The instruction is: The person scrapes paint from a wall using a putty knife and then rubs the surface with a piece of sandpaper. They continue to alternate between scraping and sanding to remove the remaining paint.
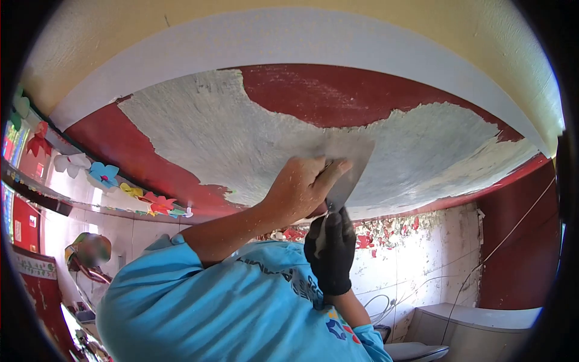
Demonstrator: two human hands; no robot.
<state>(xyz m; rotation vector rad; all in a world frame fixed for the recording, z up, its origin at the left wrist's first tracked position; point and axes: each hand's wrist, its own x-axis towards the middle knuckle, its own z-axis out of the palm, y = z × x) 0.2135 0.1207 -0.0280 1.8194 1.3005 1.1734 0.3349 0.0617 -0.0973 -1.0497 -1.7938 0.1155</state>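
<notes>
A wide metal scraper [356,172] lies with its blade against the grey, stripped area [211,127] of a red surface [301,90] overhead. My bare left hand [301,187] is closed at the blade's left side, its fingers pressed on the metal. Just below, my right hand [330,247], in a black glove, is wrapped round the scraper's lower end, which the fingers mostly hide. Ragged edges separate the grey area from the red. The blade's upper edge is blurred.
Colourful paper flowers [104,174] line an edge at left. A person [90,250] is at the lower left. Behind my hands stands a white wall [386,271] with peeling red and cream patches. A cable [506,235] hangs at right, above a grey counter [470,317].
</notes>
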